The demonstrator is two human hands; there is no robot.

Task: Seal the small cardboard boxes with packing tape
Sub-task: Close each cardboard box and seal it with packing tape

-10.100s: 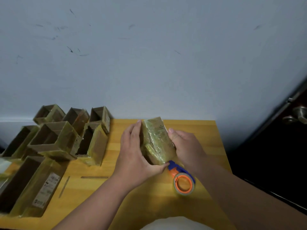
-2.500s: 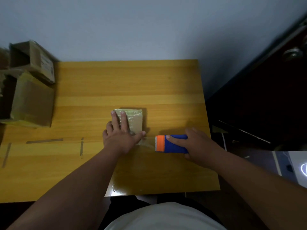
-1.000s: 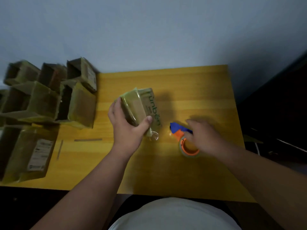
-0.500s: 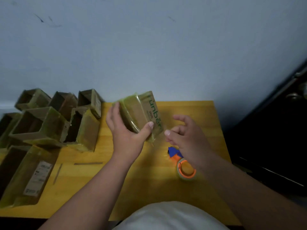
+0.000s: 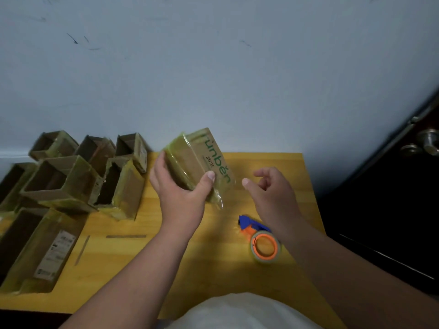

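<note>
Nearest the body, the worktop is a smooth, yellow-orange wooden slab with a straight front edge and a square right edge that drops into dark space beside a dark door. A tape dispenser lies on it below and just right of the left grip: a blue handle, an orange core and a ring of clear glossy tape, touching neither hand. Bare wood lies open between the forearms.

The left hand grips a small cardboard box from beneath, thumb curled over its near right face and fingers wrapped round the left side, holding it tilted above the worktop. The box is a brown rectangular block under shiny, wrinkled clear tape; green lettering runs along its right face, and a loose tail of tape hangs off its lower corner.

The right hand hovers just right of that grip, apart from the box, its fingers loosely curled and holding nothing.

Left of the grip, open boxes crowd the worktop's left part up to its rear edge, matt brown inside with yellowish taped walls. One larger box with a white label sits toward the near left corner.

Beyond the grip, a pale, scuffed wall rises behind the worktop's rear edge.
</note>
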